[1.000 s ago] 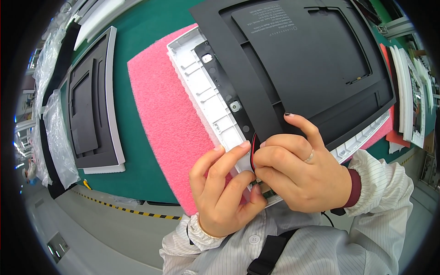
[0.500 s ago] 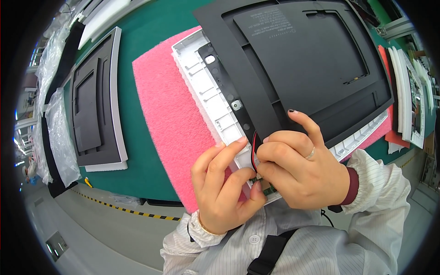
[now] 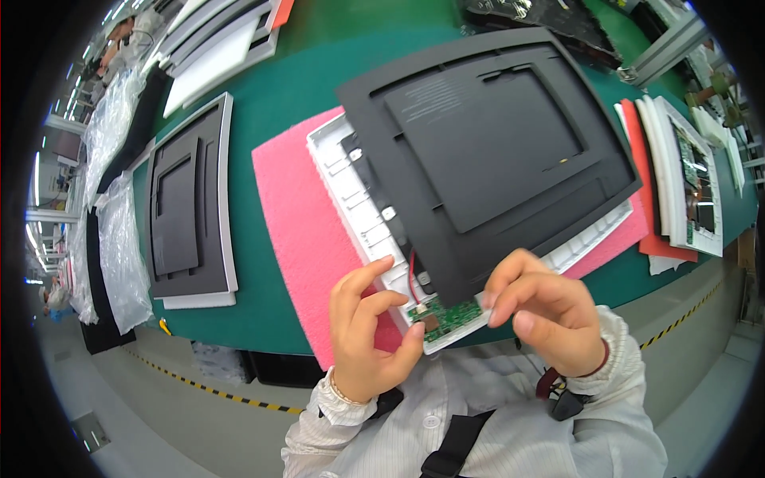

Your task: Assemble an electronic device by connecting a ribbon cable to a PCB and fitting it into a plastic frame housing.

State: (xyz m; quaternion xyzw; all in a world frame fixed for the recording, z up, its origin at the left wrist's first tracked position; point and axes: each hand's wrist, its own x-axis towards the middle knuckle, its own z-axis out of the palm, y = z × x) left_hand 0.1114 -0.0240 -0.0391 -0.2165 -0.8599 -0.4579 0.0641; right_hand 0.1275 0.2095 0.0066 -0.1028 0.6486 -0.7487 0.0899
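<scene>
In front of me a white frame (image 3: 325, 144) lies with a black back cover (image 3: 494, 209) resting askew over it. At the near corner a green circuit board (image 3: 458, 315) is exposed. A red-and-black wire (image 3: 412, 279) runs from under the cover to a small white connector (image 3: 421, 308) on that board. My left hand (image 3: 365, 333) is beside the board's left end, fingers spread and holding nothing. My right hand (image 3: 550, 315) hovers by the board's right end and the cover's near edge, its fingers loosely bent and apart, with nothing seen in them.
A pink foam mat (image 3: 295, 207) lies under the frame on the green table (image 3: 263, 319). At left rests another framed black panel (image 3: 187, 199), with clear plastic wrap (image 3: 123, 263) beyond it. White panels and an orange sheet (image 3: 644, 183) stand at right.
My right hand has drawn back rightward from the wire, and its fingers have parted. My left hand has shifted slightly left, uncovering the board and connector. The whole view has shifted.
</scene>
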